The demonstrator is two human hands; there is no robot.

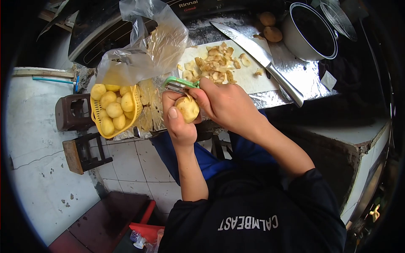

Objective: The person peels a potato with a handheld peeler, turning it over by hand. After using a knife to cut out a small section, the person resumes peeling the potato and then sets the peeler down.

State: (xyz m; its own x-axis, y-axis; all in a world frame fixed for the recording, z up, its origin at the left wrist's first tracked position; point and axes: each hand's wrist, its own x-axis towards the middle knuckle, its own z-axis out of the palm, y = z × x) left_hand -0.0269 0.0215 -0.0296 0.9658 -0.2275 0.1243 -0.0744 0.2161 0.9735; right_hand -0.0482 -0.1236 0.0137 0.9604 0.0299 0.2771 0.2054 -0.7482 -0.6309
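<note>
My left hand (182, 126) is wrapped round a partly peeled potato (188, 110), held above the counter's front edge. In my right hand (223, 99) is a green peeler (174, 80), its blade end over the top of the potato. Some brownish skin still shows on the potato near the blade. Just beyond my hands, a pile of potato peelings (217, 63) lies on a white cutting board (253, 78). To the left of my left hand, a yellow basket (109, 134) holds several peeled potatoes (114, 109).
A large knife (270, 65) lies across the board's right side, handle toward me. Behind it are unpeeled potatoes (273, 34) and a pot (291, 40). A clear plastic bag (162, 46) stands beyond the basket. Stools (74, 111) are at the left.
</note>
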